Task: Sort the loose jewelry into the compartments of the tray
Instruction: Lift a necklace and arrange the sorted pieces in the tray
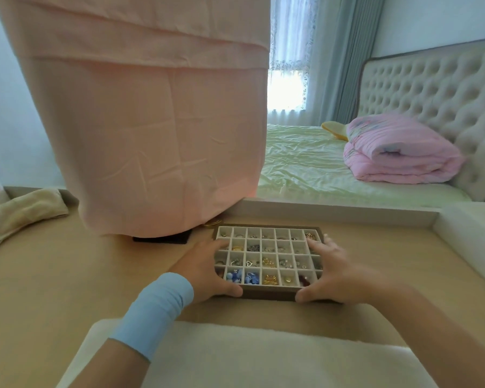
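Note:
A brown jewelry tray (269, 292) with white dividers lies on the wooden tabletop in front of me. Its small compartments hold rings, gold pieces, silver charms and blue beaded earrings (237, 276). My left hand (205, 271), with a light blue band on the wrist, grips the tray's left side, thumb on the front edge. My right hand (332, 271) grips the right side the same way, fingers reaching over the rim. A small gold piece (212, 223) lies on the table just behind the tray's far left corner.
A large pink cloth-covered object (151, 121) stands close behind the tray on a black base (163, 238). A folded cream cloth (20, 214) lies far left. White foam blocks sit at the right (471, 242) and along the near edge (263, 357). A bed lies beyond.

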### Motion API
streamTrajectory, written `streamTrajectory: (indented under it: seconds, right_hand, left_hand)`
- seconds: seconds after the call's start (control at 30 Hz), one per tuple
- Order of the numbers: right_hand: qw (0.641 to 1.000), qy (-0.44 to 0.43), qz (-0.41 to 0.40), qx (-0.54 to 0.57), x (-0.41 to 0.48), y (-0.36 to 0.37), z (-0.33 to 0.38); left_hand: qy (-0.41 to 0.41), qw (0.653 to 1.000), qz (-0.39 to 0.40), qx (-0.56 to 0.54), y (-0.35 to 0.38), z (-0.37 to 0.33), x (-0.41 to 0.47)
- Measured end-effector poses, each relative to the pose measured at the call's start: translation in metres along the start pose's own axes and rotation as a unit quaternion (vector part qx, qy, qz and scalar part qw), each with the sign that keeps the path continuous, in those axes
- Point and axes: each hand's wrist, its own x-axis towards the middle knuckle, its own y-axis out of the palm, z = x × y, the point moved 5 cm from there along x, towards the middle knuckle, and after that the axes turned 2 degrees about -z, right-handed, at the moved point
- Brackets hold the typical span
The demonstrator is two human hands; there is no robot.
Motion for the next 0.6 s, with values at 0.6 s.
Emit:
streamTrajectory:
  seconds: [0.6]
  right_hand:
    - [0.995, -0.041, -0.072, 0.061, 0.049, -0.012, -0.020]
  left_hand:
    - [0.016, 0.999, -0.035, -0.017, 0.004, 0.004, 0.062]
